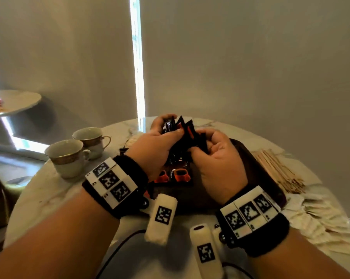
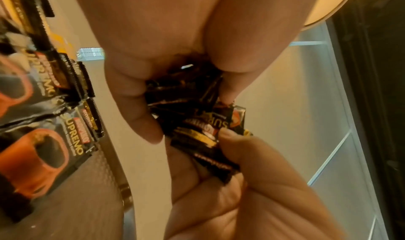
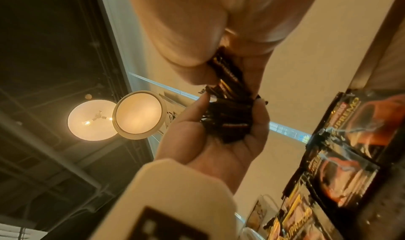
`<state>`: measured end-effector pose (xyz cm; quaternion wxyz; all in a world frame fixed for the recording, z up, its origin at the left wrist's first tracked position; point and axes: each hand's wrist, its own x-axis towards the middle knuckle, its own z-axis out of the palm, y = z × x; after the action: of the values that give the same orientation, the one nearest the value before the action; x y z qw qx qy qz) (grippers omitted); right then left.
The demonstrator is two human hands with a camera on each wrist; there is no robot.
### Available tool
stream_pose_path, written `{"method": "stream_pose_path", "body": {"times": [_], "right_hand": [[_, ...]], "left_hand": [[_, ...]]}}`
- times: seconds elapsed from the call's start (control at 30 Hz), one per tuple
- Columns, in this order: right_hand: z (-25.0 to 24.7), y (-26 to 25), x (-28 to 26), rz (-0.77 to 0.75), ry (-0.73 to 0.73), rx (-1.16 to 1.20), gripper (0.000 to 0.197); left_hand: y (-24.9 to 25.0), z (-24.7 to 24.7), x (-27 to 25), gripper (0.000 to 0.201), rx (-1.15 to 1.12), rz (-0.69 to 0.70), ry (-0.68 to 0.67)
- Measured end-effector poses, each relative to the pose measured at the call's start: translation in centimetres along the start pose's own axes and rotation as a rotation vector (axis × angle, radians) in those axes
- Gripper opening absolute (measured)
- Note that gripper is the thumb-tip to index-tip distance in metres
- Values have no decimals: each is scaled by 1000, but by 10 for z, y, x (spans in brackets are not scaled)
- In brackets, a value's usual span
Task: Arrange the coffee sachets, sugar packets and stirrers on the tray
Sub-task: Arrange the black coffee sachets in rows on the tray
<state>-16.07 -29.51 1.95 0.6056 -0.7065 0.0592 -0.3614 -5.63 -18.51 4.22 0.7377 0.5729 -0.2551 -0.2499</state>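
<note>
Sachets (image 1: 182,135) between both curled hands (image 1: 188,152)

The head view is dim and greyish; a blown-out strip of daylight (image 1: 137,57) runs from 12 o'clock to the centre and glares on the marble bench (image 1: 49,190). Its edges bow outward. Both wrist views are warm yellow and soft; round ceiling lamps (image 3: 138,114) glow at 9 o'clock in the right one, sachets (image 2: 41,157) blurred near the lens

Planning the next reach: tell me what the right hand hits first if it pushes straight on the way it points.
Probably the left hand: the right hand points at it across the fanned black coffee sachets both grip. Depth is unclear.
</note>
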Motion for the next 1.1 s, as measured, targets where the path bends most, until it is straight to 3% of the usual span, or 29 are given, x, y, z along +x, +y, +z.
{"method": "stream_pose_path", "body": {"times": [0.27, 0.37, 0.47, 0.57, 0.7, 0.8, 0.9, 0.97, 1.1], "right_hand": [[5, 4, -9, 78, -269, 85, 37], [7, 10, -8, 81, -268, 118, 25], [10, 17, -7, 54, -229, 37, 19], [8, 17, -7, 11, -256, 1, 18], [5, 16, -7, -76, -339, 53, 28], [5, 16, -7, -128, -401, 131, 25], [1, 18, -5, -155, -393, 0, 19], [-3, 18, -4, -138, -363, -83, 11], [-10, 13, -2, -74, -387, -116, 37]], "left_hand": [[-10, -16, -13, 35, -143, 15, -73], [-13, -21, -9, 23, -179, -21, -50], [-17, -26, -4, 28, -236, -82, -63], [-17, -29, -4, 38, -248, -146, -139], [-14, -31, -8, 32, -244, -180, -257], [-13, -33, -11, 33, -212, -214, -312], [-14, -32, -10, 47, -213, -223, -311], [-15, -32, -12, 46, -237, -223, -334], [-17, -29, -14, 38, -276, -236, -350]]}}
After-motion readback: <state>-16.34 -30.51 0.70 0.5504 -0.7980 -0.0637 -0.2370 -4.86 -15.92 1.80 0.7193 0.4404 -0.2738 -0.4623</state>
